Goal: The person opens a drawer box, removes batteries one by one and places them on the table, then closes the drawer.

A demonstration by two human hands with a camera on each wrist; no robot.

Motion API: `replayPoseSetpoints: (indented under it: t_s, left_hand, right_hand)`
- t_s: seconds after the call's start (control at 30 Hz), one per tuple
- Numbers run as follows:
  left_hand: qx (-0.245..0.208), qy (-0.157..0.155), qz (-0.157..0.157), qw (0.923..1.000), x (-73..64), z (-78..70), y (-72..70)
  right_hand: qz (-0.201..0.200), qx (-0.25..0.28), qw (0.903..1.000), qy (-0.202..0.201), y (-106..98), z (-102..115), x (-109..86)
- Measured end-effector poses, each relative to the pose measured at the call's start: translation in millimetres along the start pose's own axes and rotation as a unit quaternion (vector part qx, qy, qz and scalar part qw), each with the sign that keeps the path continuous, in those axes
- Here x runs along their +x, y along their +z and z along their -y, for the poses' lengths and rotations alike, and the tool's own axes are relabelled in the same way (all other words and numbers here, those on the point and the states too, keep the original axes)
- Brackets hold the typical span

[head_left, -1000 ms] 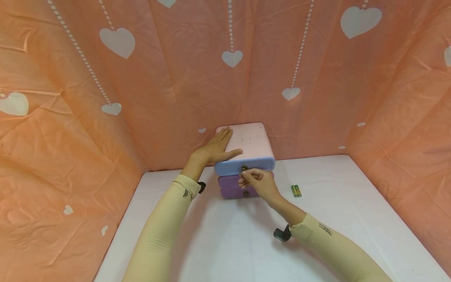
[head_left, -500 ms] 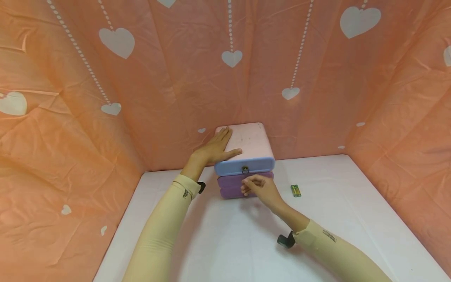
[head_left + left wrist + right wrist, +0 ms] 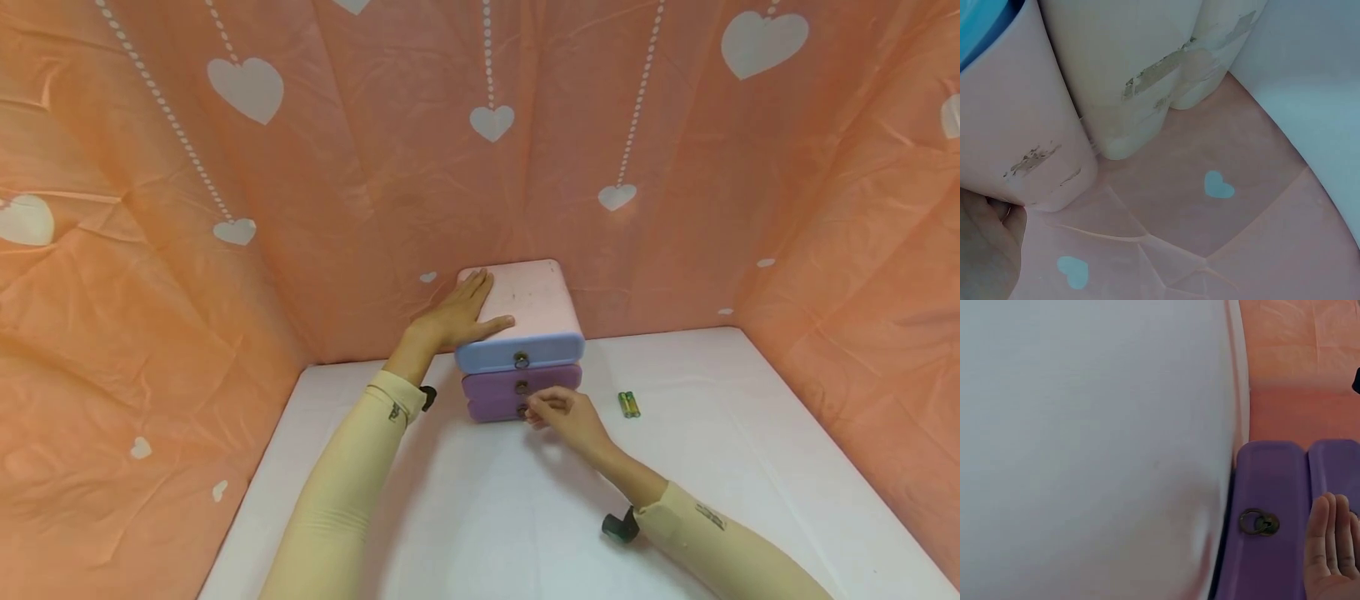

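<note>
The drawer unit stands at the centre of the head view, its pink top above a blue drawer and two purple ones, the middle drawer and the lower drawer.

The left hand lies flat on the left part of the pink top, its fingers straight and pointing towards the upper right of the frame, the thumb stretched rightward near the front edge; it grips nothing. The left arm rises from the bottom edge, left of centre, in a pale yellow sleeve.

The right hand is just right of the purple fronts, fingers loosely bent in the head view, fingertips close to the lower drawer's ring pull. In the right wrist view that ring shows uncovered, and the fingers lie side by side, fairly straight, before the middle drawer; no grip on anything shows, and whether they touch a front I cannot tell. The right forearm slants in from the lower right corner.

Two green-and-yellow batteries lie on the white tabletop, right of the unit. An orange heart-printed cloth fills the upper frame.
</note>
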State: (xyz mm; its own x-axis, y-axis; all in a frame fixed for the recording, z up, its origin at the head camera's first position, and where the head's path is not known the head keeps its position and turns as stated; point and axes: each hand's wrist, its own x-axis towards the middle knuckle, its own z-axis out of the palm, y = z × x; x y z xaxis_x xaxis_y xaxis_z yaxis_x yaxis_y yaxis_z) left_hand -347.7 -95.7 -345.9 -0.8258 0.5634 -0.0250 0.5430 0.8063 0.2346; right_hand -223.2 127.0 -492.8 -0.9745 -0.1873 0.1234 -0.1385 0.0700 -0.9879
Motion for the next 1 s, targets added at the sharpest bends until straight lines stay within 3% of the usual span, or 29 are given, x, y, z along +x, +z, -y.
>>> replayPoseSetpoints:
  t_s: [0.53,1.0]
  left_hand:
    - [0.016,-0.001,0.002,0.9999,-1.5,0.0,-5.9]
    - [0.021,0.001,0.005,0.9998,-2.3,-4.5,-5.2]
  right_hand:
    - [0.013,0.011,0.9987,-0.047,1.3,-10.2,1.6]
    - [0.002,0.011,0.9999,-0.001,7.7,-7.1,6.3]
